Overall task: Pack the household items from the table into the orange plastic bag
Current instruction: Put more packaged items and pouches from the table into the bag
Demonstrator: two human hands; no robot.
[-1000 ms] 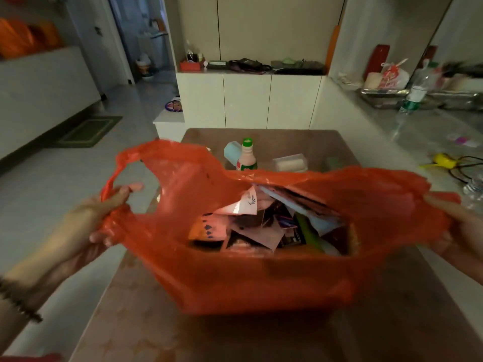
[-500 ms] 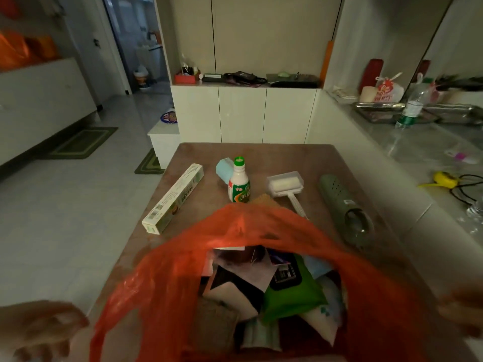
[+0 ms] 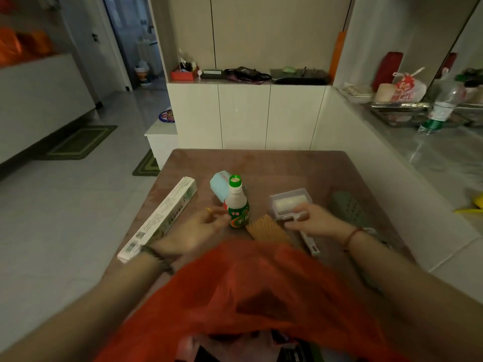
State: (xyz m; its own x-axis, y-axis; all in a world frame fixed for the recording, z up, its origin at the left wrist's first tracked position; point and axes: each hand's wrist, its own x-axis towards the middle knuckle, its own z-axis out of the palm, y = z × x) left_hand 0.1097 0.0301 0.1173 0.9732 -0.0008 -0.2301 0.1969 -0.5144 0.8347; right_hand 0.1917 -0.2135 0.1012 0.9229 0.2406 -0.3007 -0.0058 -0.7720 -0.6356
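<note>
The orange plastic bag lies slumped at the table's near edge, with packets showing in its mouth at the bottom of the view. Beyond it stands a small green-capped bottle. My left hand reaches to the bottle's left side with its fingertips against the label, not wrapped around it. My right hand is closed over the handle of a white lint roller. A long white box lies to the left, and a brown waffle cloth lies between my hands.
A pale blue pack lies behind the bottle. A green perforated slipper rests by the brown table's right edge. White cabinets stand behind the table, and a cluttered counter runs along the right.
Both hands let go of the bag, which sank onto the table. They moved forward, the left to the bottle and the right onto the lint roller's handle.
</note>
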